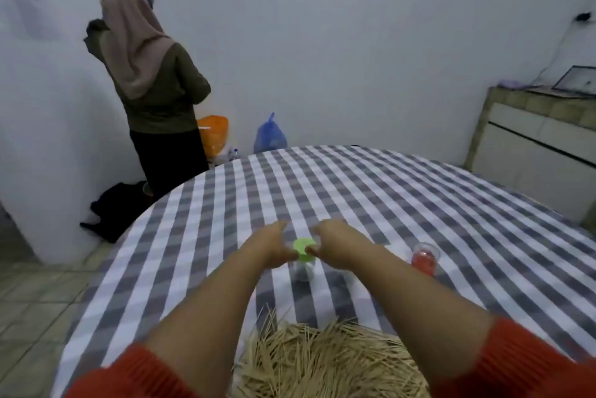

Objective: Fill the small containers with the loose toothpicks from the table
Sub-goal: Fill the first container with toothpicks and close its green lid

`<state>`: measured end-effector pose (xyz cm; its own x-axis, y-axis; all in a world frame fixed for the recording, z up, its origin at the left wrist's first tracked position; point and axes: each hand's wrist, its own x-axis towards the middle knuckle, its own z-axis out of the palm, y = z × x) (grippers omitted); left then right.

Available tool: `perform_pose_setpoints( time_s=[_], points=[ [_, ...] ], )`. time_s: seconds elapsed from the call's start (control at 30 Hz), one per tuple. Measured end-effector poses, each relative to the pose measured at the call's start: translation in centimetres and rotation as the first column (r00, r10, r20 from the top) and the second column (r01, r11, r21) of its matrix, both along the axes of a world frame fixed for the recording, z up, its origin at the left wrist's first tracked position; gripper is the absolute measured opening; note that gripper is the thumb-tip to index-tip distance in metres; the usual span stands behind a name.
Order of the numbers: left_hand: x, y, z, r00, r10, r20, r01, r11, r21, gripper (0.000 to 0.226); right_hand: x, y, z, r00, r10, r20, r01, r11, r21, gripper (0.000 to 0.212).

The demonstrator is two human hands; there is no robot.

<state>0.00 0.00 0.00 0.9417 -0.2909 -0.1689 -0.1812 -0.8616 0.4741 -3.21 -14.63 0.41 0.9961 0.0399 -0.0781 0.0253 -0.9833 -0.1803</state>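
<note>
Toothpicks (325,362): one large loose heap at 6 o'clock on the table (403,191), nearest the wearer, between the two forearms. None is seen in either hand.

Green-lid jar (304,257): small clear container at table centre, upright, just beyond the heap toward 12 o'clock. Green lid on top; body reads dark and blurred, contents cannot be told.

Red jar (425,258): second small clear container at 3 o'clock from the first, well apart from it, untouched. Red shows inside or through it; whether lid or contents cannot be told.

Left hand (274,247): at 9 o'clock of the green lid, thumb tip touching the lid's edge, other fingers stretched forward past it.

Right hand (332,244): at 3 o'clock of the lid, thumb touching its edge, fingers lightly curled ahead. Both hands meet the lid from opposite sides; a firm pinch cannot be confirmed through the blur.

Progress, as judged: early. The heap looks whole, the lid sits on the jar, and no filling is evident. Opening of the first jar appears to be the step in hand; loading both jars remains.

Other: second person (151,81) standing at 10 o'clock by the wall; orange bag (214,136) and blue bag (270,136) on the floor at 12 o'clock.
</note>
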Motion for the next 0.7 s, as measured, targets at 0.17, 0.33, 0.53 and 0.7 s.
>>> perform_pose_setpoints(
  time_s=[0.17,0.33,0.53,0.7],
  points=[
    [1.2,-1.4,-6.1,0.997,0.074,-0.033,-0.079,0.978,-0.191,0.083,1.9,0.7,-5.6,0.987,0.095,0.127,-0.056,0.958,-0.282,0.059],
    [2.3,-2.0,-9.9,0.997,0.079,0.02,-0.07,0.954,-0.291,0.047,2.3,1.8,-8.3,0.963,0.092,0.254,0.005,0.934,-0.357,0.048],
    [-1.9,-0.9,-10.7,0.994,0.062,0.087,-0.001,0.822,-0.57,0.023,-1.3,2.5,-9.0,0.915,0.055,0.4,0.028,0.979,-0.2,0.037],
    [-7.7,0.7,-10.6,0.991,-0.05,0.123,0.113,0.805,-0.583,0.034,-9.0,2.8,-9.2,0.864,-0.119,0.489,-0.038,0.954,0.299,0.039]
  ],
)
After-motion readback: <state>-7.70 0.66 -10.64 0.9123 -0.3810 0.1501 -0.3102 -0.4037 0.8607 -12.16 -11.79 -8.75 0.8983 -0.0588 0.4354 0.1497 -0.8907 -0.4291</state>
